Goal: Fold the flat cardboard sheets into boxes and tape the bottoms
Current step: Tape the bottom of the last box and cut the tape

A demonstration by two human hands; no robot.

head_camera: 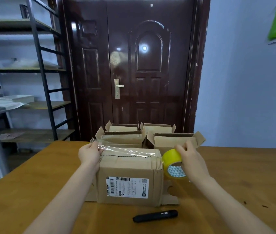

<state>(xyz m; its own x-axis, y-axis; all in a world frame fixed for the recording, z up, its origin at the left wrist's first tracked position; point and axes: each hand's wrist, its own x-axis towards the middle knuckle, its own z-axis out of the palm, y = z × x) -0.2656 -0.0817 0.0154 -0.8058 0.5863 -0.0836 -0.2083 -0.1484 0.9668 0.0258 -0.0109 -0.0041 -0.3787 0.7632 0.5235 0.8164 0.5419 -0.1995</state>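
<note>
A folded cardboard box [128,179] stands upside down on the wooden table [32,191], with a shipping label on its near face and its bottom flaps closed on top. My left hand [90,153] pinches the free end of a clear tape strip [123,150] at the box's left top edge. My right hand [191,159] grips the yellow tape roll [172,163] at the box's right top edge. The strip stretches between both hands just above the flap seam.
Several open-topped cardboard boxes [172,141] stand in a group behind the box. A black utility knife [155,215] lies on the table in front of it. A metal shelf rack [24,81] is at left and a dark door [133,68] behind.
</note>
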